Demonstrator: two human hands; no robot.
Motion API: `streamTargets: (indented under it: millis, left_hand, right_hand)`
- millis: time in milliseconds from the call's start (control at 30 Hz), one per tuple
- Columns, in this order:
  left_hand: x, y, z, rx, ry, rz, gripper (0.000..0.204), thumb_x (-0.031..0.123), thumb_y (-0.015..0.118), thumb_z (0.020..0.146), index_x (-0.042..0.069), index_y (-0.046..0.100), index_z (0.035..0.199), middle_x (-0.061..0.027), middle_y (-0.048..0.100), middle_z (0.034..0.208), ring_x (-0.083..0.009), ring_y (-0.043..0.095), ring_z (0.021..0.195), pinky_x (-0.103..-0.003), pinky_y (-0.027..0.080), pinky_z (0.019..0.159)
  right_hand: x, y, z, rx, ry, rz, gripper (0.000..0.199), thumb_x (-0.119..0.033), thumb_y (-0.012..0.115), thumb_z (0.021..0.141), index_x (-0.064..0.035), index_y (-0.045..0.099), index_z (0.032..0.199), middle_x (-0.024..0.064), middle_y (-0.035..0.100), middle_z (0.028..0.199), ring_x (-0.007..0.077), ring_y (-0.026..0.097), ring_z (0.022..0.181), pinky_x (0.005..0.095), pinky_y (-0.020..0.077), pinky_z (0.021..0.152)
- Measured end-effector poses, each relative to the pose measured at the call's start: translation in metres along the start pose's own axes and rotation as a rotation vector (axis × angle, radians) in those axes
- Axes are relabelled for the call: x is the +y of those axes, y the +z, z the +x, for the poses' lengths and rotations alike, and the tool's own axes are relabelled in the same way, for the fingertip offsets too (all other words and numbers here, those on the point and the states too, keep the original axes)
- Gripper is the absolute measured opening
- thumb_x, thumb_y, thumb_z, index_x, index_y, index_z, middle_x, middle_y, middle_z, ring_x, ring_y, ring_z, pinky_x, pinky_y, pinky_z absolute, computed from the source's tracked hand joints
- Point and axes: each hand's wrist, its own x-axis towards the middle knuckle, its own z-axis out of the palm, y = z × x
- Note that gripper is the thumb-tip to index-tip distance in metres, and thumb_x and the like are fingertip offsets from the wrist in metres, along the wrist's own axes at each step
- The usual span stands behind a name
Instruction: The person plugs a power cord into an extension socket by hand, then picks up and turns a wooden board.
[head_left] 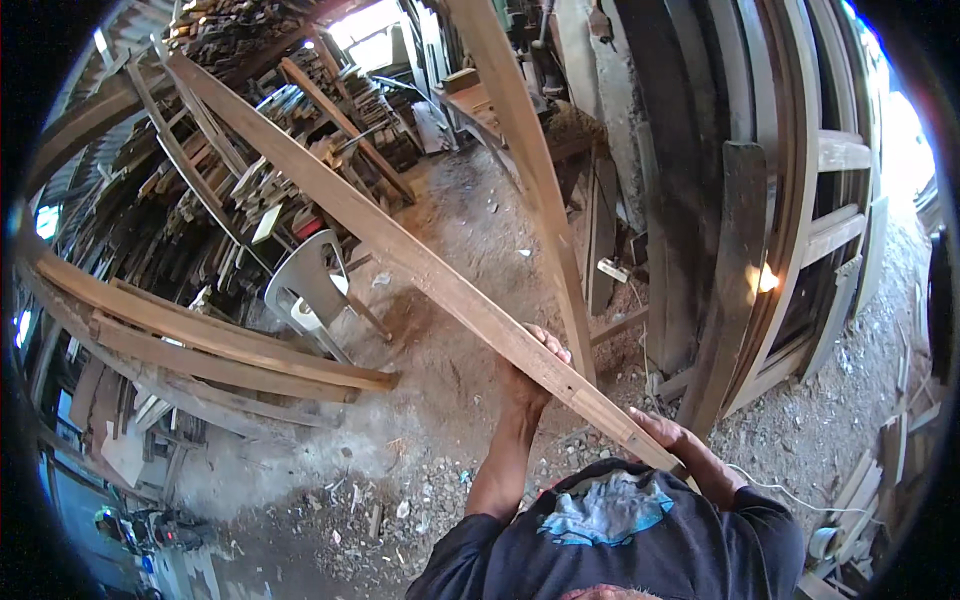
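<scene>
A long, pale brown wooden plank point(440, 280) runs slantwise from the far upper left down to my body. My left hand point(530, 375) grips it from below, with the fingertips curling up past its far edge; part of the hand is hidden by the wood. Closer to me, my right hand point(660, 430) holds the same plank near its near end, with the fingers along its right side. Small dark marks show on the face of the plank between and beside my hands. Its near end reaches my dark shirt.
An upright beam point(525, 130) stands just beyond my hands. A grey plastic chair point(308, 275) sits to the left, before piled timber point(150, 220). Several long boards point(240, 345) jut in from the left. Dark boards point(735, 250) and a wooden frame point(835, 235) lean at right. Rubble covers the ground.
</scene>
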Motion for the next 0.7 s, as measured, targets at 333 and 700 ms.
streamTargets:
  millis: [333, 700]
  left_hand:
    - [0.042, -0.051, -0.006, 0.236, -0.154, 0.187, 0.066, 0.062, 0.058, 0.083, 0.007, 0.054, 0.121, -0.0144, 0.062, 0.114, -0.0334, 0.058, 0.11, -0.048, 0.042, 0.102]
    - [0.106, -0.194, 0.066, 0.575, -0.315, 0.345, 0.073, 0.063, 0.041, 0.092, 0.006, 0.041, 0.138, -0.0126, 0.052, 0.132, -0.0282, 0.046, 0.124, -0.048, 0.038, 0.102]
  right_hand:
    - [0.011, 0.018, 0.048, -0.067, 0.128, 0.028, 0.068, -0.06, 0.033, 0.096, -0.0015, 0.065, 0.114, 0.0107, 0.068, 0.1, 0.0215, 0.063, 0.091, 0.0354, 0.0483, 0.082]
    - [-0.017, 0.037, 0.2, -0.146, 0.225, 0.15, 0.064, -0.057, 0.037, 0.096, -0.002, 0.065, 0.114, 0.0094, 0.068, 0.1, 0.0201, 0.063, 0.089, 0.0346, 0.0484, 0.08]
